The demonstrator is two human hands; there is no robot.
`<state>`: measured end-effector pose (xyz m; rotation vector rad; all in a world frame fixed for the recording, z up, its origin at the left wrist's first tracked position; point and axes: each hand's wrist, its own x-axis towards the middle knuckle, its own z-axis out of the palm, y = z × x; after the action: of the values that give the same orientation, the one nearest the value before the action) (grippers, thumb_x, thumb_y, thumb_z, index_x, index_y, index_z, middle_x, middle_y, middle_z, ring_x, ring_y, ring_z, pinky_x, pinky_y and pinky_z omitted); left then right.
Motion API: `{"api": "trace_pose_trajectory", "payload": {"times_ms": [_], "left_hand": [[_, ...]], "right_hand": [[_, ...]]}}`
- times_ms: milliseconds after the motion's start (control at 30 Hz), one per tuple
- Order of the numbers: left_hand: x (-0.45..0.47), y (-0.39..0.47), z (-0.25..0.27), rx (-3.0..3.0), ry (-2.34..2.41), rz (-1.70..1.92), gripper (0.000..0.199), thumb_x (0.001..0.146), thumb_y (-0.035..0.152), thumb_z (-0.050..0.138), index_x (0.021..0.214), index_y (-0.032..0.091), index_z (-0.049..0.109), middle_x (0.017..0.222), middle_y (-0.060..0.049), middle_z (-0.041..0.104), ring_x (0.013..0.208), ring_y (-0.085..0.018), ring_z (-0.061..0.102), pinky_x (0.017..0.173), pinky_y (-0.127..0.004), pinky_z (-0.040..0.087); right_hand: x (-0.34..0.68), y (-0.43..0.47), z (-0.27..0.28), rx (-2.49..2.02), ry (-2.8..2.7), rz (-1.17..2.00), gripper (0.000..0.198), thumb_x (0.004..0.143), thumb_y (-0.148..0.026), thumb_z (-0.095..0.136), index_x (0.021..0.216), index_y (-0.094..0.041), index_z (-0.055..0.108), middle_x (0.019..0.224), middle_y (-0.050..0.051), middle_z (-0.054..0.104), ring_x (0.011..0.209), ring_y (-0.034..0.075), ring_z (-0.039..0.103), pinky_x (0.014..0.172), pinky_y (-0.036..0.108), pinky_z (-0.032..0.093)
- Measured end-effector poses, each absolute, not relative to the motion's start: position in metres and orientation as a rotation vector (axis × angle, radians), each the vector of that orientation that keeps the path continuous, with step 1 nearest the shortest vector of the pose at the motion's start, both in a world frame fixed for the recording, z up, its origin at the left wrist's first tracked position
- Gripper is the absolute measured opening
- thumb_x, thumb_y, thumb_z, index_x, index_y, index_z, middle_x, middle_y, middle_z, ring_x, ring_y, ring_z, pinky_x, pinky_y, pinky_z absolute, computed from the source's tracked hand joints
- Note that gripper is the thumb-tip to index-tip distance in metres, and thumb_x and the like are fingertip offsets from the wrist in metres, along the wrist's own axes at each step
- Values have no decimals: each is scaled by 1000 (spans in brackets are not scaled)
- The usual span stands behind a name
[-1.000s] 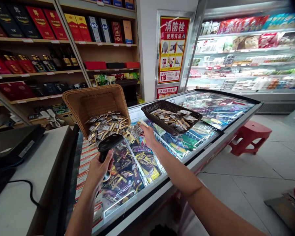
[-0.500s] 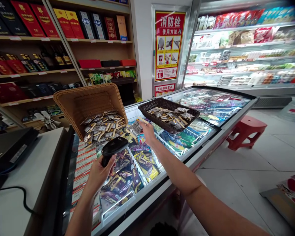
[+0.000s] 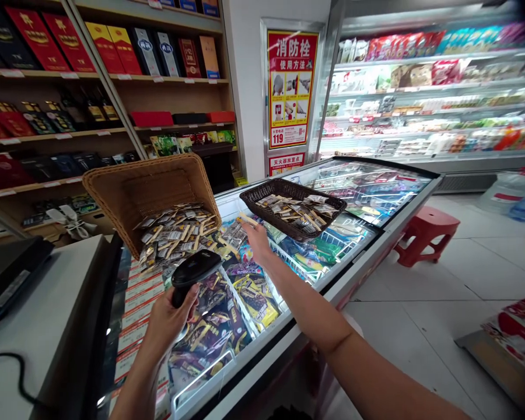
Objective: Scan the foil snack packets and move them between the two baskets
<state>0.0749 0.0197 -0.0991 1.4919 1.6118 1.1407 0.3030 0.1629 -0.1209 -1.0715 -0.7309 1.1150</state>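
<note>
My left hand is wrapped round the handle of a black barcode scanner, its head pointing up and to the right. Between the two baskets, my right hand pinches a small clear packet with a pale stick-like strip along it. Left of that hand a tan wicker basket lies tipped on its side, with many similar packets heaped at its mouth. On the right a dark brown basket holds more of these packets. Both baskets rest on the freezer's glass top.
Under the glass of the chest freezer lie bagged goods in wire racks. A counter with a black device stands at left. A red stool is on the floor at right. Shelves and a lit fridge stand behind.
The view has shifted slightly, so most things sit a little further left and lower. My left hand keeps the scanner, and my right hand still holds the packet between the baskets.
</note>
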Motion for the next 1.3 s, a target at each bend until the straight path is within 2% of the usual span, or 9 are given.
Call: {"api": "trace_pose_trajectory", "payload": {"times_ms": [133, 300, 400, 533, 800, 900, 1033, 1133, 1300], "left_hand": [[78, 13, -93, 1432, 1642, 1225, 62, 73, 83, 77, 68, 22, 63, 51, 2, 55, 48, -15, 47, 46, -27, 37], [69, 20, -95, 1346, 1634, 1261, 72, 67, 93, 77, 71, 23, 64, 55, 3, 58, 53, -16, 49, 50, -28, 40], [64, 25, -96, 1334, 1652, 1256, 77, 62, 99, 76, 71, 24, 63, 53, 4, 56, 53, -16, 47, 52, -29, 43], [62, 27, -96, 1338, 1631, 1188, 75, 58, 96, 80, 70, 24, 63, 54, 3, 58, 51, -16, 48, 50, -29, 44], [46, 34, -82, 914, 1628, 1654, 83, 36, 88, 91, 76, 21, 62, 60, 3, 62, 47, -13, 51, 39, -26, 39], [32, 35, -74, 770, 1655, 1858, 82, 39, 84, 92, 79, 20, 61, 60, 6, 59, 45, -10, 48, 39, -25, 39], [23, 32, -75, 743, 1598, 1898, 76, 47, 80, 93, 80, 20, 59, 59, 7, 58, 46, -9, 50, 41, -23, 39], [25, 31, -80, 777, 1578, 1897, 74, 49, 79, 93, 78, 20, 59, 60, 5, 61, 47, -9, 51, 41, -22, 39], [27, 33, -87, 801, 1611, 1870, 69, 53, 80, 89, 75, 21, 61, 57, 5, 59, 45, -10, 49, 40, -23, 39]], "right_hand": [[299, 170, -121, -1062, -703, 1153, 29, 83, -47, 80, 96, -22, 74, 55, -9, 43, 49, 12, 40, 47, 27, 30], [310, 189, -118, -942, -548, 1181, 22, 84, -37, 80, 89, -23, 65, 61, -7, 54, 54, 15, 57, 54, 28, 51], [329, 199, -109, -786, -425, 1031, 24, 86, -36, 79, 99, -24, 63, 80, -1, 70, 80, 18, 74, 80, 31, 64], [347, 204, -101, -631, -403, 994, 37, 83, -29, 80, 117, -25, 63, 113, 4, 80, 120, 19, 75, 107, 33, 59], [310, 184, -130, -987, -790, 1221, 24, 82, -20, 80, 102, -22, 67, 84, -4, 73, 76, 17, 73, 83, 31, 60], [288, 180, -141, -1191, -1091, 1044, 5, 88, -17, 72, 89, -22, 71, 87, -1, 75, 82, 17, 72, 85, 29, 56], [246, 186, -142, -1390, -1553, 833, 19, 88, -15, 73, 71, -22, 71, 84, 4, 77, 90, 23, 73, 85, 31, 52], [205, 197, -134, -1537, -1690, 801, 32, 96, -31, 73, 65, -22, 68, 79, 8, 76, 89, 27, 74, 80, 33, 52], [150, 222, -109, -1501, -1465, 605, 32, 91, -39, 82, 112, -16, 73, 123, 20, 78, 119, 32, 73, 94, 37, 55]]}}
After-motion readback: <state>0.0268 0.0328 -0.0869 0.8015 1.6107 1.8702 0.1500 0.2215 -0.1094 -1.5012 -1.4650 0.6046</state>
